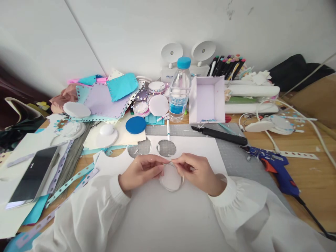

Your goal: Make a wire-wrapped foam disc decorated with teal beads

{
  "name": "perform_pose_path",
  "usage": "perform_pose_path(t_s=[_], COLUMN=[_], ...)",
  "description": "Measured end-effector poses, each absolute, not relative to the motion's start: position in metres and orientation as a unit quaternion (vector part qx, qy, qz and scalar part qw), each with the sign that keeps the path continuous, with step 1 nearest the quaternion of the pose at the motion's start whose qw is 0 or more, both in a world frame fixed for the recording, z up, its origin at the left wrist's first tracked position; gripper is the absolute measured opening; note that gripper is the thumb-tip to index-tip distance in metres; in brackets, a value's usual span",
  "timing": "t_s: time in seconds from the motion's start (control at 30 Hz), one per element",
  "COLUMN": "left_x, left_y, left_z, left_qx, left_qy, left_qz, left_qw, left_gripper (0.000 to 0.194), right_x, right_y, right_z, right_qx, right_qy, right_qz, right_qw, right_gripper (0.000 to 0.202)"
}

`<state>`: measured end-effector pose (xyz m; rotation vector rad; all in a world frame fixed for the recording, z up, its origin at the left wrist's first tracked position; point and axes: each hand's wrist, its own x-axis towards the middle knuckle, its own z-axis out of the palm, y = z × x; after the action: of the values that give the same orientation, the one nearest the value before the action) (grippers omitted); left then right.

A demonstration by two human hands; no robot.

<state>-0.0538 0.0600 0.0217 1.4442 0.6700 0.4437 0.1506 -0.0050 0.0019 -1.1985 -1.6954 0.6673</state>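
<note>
A small white disc (171, 177) with a thin pale strip along its edge hangs between my two hands at the centre. My left hand (145, 170) is closed on the disc's upper left edge. My right hand (196, 170) pinches at the top edge, its fingertips close to the left ones, and part of the thin strip curves beside its fingers on the right. Beyond the hands lies white card (195, 147) with round holes cut in it, on a grey cutting mat (236, 161).
A water bottle (180, 91) stands behind the hands, beside an open lilac box (208, 99). A black cutter (223, 135) and a blue glue gun (285, 173) lie right. A phone (34, 175), strips and a blue disc (135, 125) are left.
</note>
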Motion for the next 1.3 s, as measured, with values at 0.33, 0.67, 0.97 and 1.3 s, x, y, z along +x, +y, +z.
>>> perform_pose_path(t_s=[0.33, 0.67, 0.97, 1.3], left_x=[-0.056, -0.056, -0.053, -0.052], left_y=[0.060, 0.061, 0.056, 0.054], left_z=[0.021, 0.016, 0.022, 0.020], left_qx=[0.647, 0.715, 0.777, 0.795], left_qy=[0.216, 0.239, 0.214, 0.220], left_qz=[0.184, 0.208, 0.251, 0.265], left_qw=[0.708, 0.623, 0.536, 0.500], left_gripper=[0.064, 0.052, 0.045, 0.042], right_x=[0.153, 0.151, 0.151, 0.148], right_y=[-0.007, -0.008, -0.009, -0.009], right_z=[0.001, 0.003, -0.001, -0.001], right_qx=[-0.502, -0.481, -0.465, -0.454], right_qy=[-0.661, -0.708, -0.731, -0.735], right_qz=[0.290, 0.225, 0.179, 0.128], right_qw=[0.476, 0.466, 0.467, 0.486], right_gripper=[0.009, 0.010, 0.010, 0.012])
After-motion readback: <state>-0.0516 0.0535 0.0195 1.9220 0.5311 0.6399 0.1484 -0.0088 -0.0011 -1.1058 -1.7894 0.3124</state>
